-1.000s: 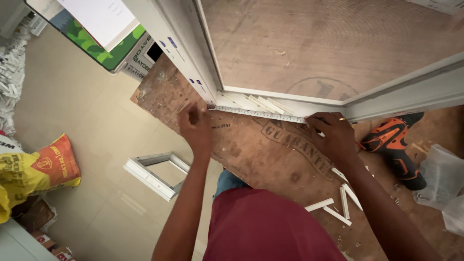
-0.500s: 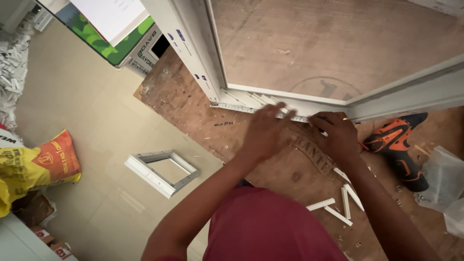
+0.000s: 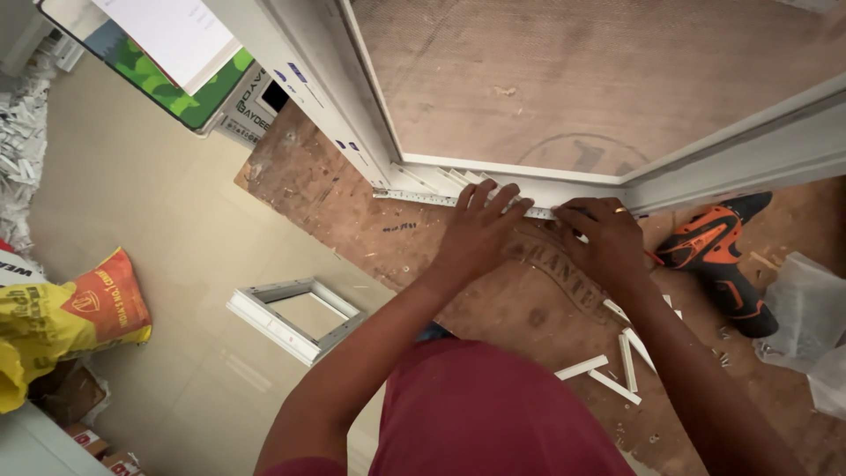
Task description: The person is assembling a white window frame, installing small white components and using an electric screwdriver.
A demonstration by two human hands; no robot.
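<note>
we look down on a brown plywood worktop [image 3: 370, 207] with a large white window frame [image 3: 493, 181] lying across it, mesh filling its opening. along the frame's lower rail lies a thin metal ruler [image 3: 423, 197], running from the frame's corner toward the right until it passes under our hands.

our left hand [image 3: 480, 234] lies flat on the ruler, fingers [image 3: 493, 198] spread and stretched out so their tips touch the white rail; it presses down rather than grips. our right hand [image 3: 604, 238] sits just beside it, to the right, knuckles up and fingers curled loosely down against the ruler and the rail edge. a ring shows on one finger. we cannot tell whether the right hand pinches anything beneath it, since the fingertips are hidden.

near the right hand, on the worktop, rests an orange and black cordless drill [image 3: 718, 256]. a few short white trim offcuts [image 3: 617, 366] lie scattered below the right forearm, and a crumpled clear plastic bag [image 3: 806, 317] sits at the right edge.

off the worktop, on the pale floor [image 3: 150, 203], a small white frame [image 3: 295, 317] lies flat, well apart from the hands. a yellow and orange sack [image 3: 66, 322] slumps at the left.
</note>
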